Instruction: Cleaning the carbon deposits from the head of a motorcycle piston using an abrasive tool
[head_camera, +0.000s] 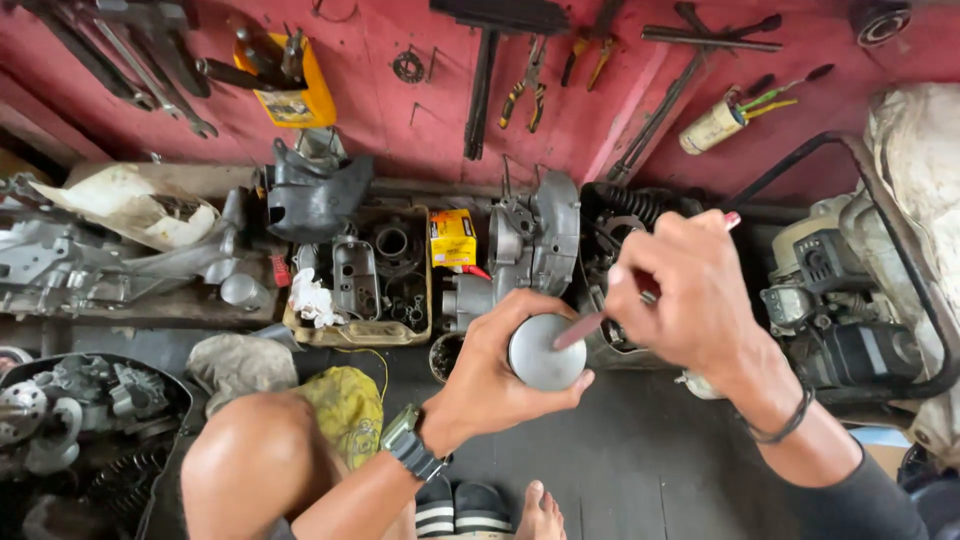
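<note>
My left hand (497, 372) grips a round grey metal piston (545, 352), its flat crown facing up toward me. My right hand (680, 292) holds a thin tool with a red handle end (731, 220), and its tip rests on the piston's crown at the right edge. A watch sits on my left wrist and a dark band on my right wrist. My bare knee (250, 455) is bent at the lower left.
A grey engine casing (535, 240) and a tray of metal parts (375, 275) lie ahead on the floor, with a yellow box (453, 237) between them. Pliers and wrenches hang on the red wall (400, 110). A generator (850, 300) stands at right.
</note>
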